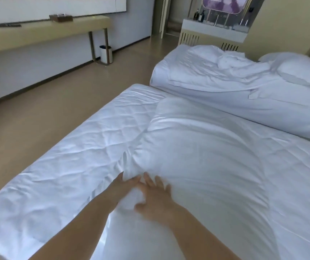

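Note:
A puffy white duvet (203, 151) lies lengthwise on the near bed (71, 166), which has a wrinkled quilted white cover. My left hand (121, 186) is at the duvet's left edge, where a bunched fold of white cloth sits between its thumb and fingers. Just to the right of it, my right hand (157, 197) rests on top of the duvet with its fingers spread flat and the thumb out to the left. Both forearms come in from the bottom of the view. The cloth hides the left hand's fingertips.
A second bed (225, 94) with rumpled white bedding and a pillow (300, 72) stands beyond, to the right. Beige floor runs along the left. A long bench-like shelf (43, 34) lines the left wall, with a small white bin (106, 54) under it. A cabinet with bottles (212, 32) stands at the back.

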A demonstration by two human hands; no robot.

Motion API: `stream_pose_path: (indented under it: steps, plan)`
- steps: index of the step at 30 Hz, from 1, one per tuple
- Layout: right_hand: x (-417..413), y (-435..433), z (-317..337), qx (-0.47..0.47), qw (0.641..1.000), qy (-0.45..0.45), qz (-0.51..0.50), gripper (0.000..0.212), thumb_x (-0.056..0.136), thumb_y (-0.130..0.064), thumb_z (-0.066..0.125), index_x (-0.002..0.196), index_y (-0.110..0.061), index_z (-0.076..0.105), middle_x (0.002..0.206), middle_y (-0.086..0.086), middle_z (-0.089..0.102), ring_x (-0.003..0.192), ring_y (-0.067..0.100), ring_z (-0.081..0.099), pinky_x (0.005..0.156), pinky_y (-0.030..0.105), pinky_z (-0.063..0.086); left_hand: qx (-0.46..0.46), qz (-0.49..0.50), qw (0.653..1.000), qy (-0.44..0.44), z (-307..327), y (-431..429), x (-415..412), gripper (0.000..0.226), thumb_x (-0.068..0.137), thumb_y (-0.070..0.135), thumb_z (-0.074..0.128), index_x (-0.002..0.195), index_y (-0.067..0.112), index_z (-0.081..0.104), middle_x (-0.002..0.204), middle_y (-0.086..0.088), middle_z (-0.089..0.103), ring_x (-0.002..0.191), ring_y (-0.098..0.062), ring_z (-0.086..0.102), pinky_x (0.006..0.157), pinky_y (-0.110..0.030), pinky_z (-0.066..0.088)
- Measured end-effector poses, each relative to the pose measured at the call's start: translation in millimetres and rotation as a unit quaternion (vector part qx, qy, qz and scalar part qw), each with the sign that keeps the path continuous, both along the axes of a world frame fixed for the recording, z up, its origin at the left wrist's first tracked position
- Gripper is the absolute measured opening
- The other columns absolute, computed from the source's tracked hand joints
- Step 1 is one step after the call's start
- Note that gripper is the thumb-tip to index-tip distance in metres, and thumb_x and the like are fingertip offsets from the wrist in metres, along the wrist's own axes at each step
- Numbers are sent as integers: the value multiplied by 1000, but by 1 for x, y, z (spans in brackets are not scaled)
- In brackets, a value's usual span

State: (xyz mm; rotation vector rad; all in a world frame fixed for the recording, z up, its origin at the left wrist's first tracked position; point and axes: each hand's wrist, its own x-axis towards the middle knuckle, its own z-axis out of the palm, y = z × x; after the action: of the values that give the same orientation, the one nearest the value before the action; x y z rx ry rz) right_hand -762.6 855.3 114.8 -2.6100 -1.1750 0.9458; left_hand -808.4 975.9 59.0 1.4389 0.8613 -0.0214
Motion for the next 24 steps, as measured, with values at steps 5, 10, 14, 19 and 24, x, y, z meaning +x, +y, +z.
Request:
stream_pose_path:
  steps: [5,10,14,19,24]
  plan:
    - [40,-40,12,192,971,-84,-119,65,80,-40,32,142,-22,28,155,0,12,142,10,15,104,9,4,65,0,998,9,12,-11,11,15,90,22,56,104,19,53,85,1,60,83,-22,58,68,-26,44]
    - [67,-100,3,91,935,-237,-248,97,56,-70,6,145,-31,1,156,-6,-7,144,16,-5,111,32,-10,172,11,985,16,24,-21,27,17,94,22,47,91,11,60,81,-6,62,77,-26,55,64,-26,40]
    - [73,-116,18,135,927,-239,-255,81,58,-72,7,133,-43,-2,146,-20,-7,143,13,-6,112,34,-12,224,58,964,-128,79,7,43,34,89,10,55,55,12,48,51,4,48,49,-3,42,43,-11,32]
    - [76,-84,35,175,937,-251,-169,68,68,-80,8,129,-50,8,142,-25,-7,135,0,-7,112,37,-13,265,73,951,-142,104,87,53,34,88,13,58,57,7,46,50,4,43,36,-4,33,38,-15,24]
    - [63,-29,-32,43,954,-278,-102,61,93,-58,0,125,-27,41,125,6,61,121,25,36,97,52,24,270,-29,955,118,37,132,44,34,95,25,46,104,-3,63,110,-18,60,99,-26,54,79,-29,38]
